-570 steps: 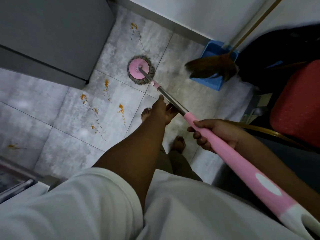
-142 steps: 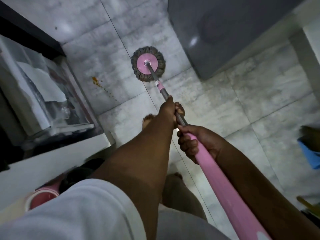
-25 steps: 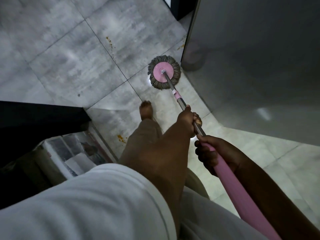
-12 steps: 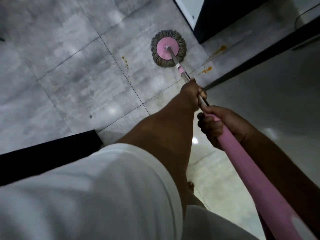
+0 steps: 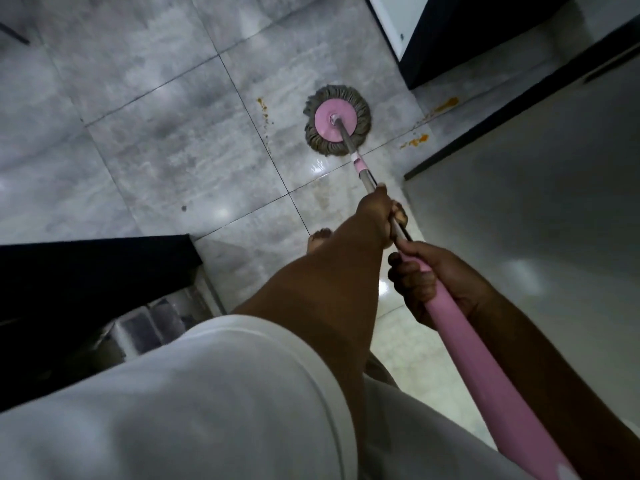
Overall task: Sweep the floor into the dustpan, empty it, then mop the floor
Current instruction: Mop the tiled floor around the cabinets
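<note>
A round mop head (image 5: 336, 125) with a pink disc and grey strands lies flat on the grey tiled floor (image 5: 166, 140). Its metal pole runs back toward me into a thick pink handle (image 5: 485, 368). My left hand (image 5: 379, 214) grips the metal part of the pole. Just behind it, my right hand (image 5: 420, 277) grips the top of the pink handle. Orange stains (image 5: 417, 140) mark the tiles right of the mop head, and a thin orange trail (image 5: 264, 109) lies to its left. No dustpan is in view.
A grey appliance side (image 5: 540, 216) fills the right. A dark cabinet base (image 5: 446, 39) stands at the top right. Black furniture (image 5: 86, 268) with a shelf below sits at the left. My bare foot (image 5: 317, 239) stands on the tile behind the mop.
The mop head has slid back toward me and to the right, off the tile near the cabinet corner. Both hands keep the same grip. The view has tilted down a little.
</note>
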### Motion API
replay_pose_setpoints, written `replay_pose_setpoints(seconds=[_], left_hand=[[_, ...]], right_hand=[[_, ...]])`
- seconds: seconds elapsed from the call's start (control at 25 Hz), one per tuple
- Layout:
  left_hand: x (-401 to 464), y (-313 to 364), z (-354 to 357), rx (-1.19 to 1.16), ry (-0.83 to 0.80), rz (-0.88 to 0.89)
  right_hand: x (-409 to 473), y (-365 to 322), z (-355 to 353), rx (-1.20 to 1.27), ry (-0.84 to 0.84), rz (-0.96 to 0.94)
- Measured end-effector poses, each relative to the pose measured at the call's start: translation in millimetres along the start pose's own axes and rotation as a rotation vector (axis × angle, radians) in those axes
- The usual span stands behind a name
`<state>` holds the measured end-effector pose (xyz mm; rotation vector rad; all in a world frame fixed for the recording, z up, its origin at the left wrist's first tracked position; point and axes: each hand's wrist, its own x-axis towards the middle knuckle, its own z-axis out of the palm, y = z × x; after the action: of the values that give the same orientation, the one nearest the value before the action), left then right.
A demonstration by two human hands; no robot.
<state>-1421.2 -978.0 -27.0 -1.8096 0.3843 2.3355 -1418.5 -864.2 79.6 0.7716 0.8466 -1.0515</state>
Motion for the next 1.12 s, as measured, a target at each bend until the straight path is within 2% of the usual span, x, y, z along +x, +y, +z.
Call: replay_pose_setpoints(seconds=[0.28,0.48,0.6,0.72,1.0,1.12], left_hand=[[-45.6,-107.0,-56.5,-0.122,0.017,-0.023],[-44.2,-98.8,-76.8,-0.219,0.007,-0.021],[-32.6,-54.1,-81.0,-0.290,-0.017,-0.015],[-17.3,19.8,-89.8,-0.314,-0.007,-0.006],[29.8,222.7,-95.3,-0.324,0.023,0.057],[44.7,275.9,-96.9,-0.327,0.033,0.092]], right_hand=[[-35.5,95.6,-43.9,-0.049,0.021,0.119],[-28.2,96.4,-25.4,-0.156,0.052,0.146],[-8.3,64.6,5.3,-0.249,0.081,0.141],[25.2,20.7,54.2,-0.311,0.072,0.148],[118.5,-101.6,190.1,-0.308,-0.001,0.115],[144.6,-133.2,222.4,-0.304,-0.047,0.111]])
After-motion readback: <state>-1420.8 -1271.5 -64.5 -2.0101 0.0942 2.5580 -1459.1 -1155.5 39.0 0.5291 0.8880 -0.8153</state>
